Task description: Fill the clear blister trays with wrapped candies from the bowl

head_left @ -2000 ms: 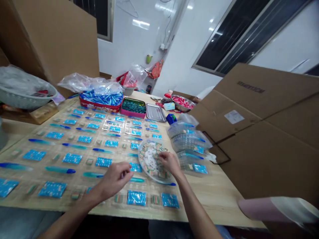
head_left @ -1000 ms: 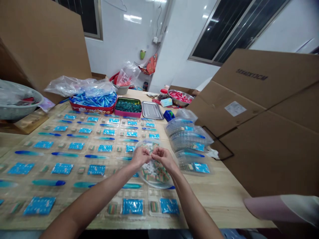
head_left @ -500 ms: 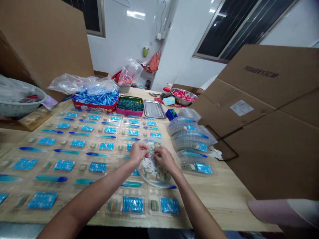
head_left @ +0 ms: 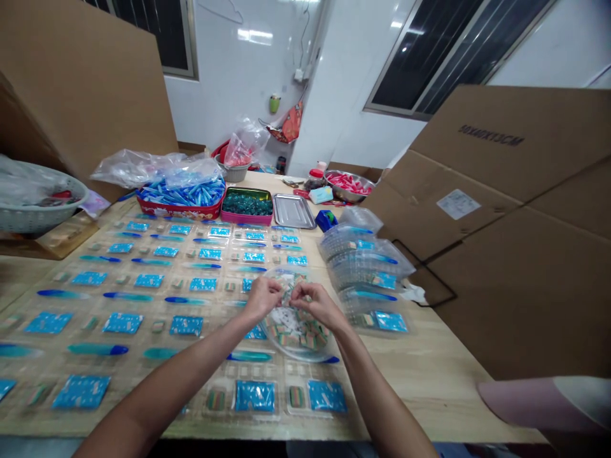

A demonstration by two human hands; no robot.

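Striped little blocks (head_left: pixel 300 337) lie heaped in a clear round dish (head_left: pixel 296 358) on the table (head_left: pixel 420 375) — light and fiddly, we judge, best pinched by an edge. Our left hand (head_left: pixel 261 299) and right hand (head_left: pixel 317 304) meet above them, fingers (head_left: pixel 279 289) curled close — what they hold, we cannot tell.

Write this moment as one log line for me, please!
left hand: fingers curled | right hand: fingers curled | above: clear round dish | in dish: striped pieces
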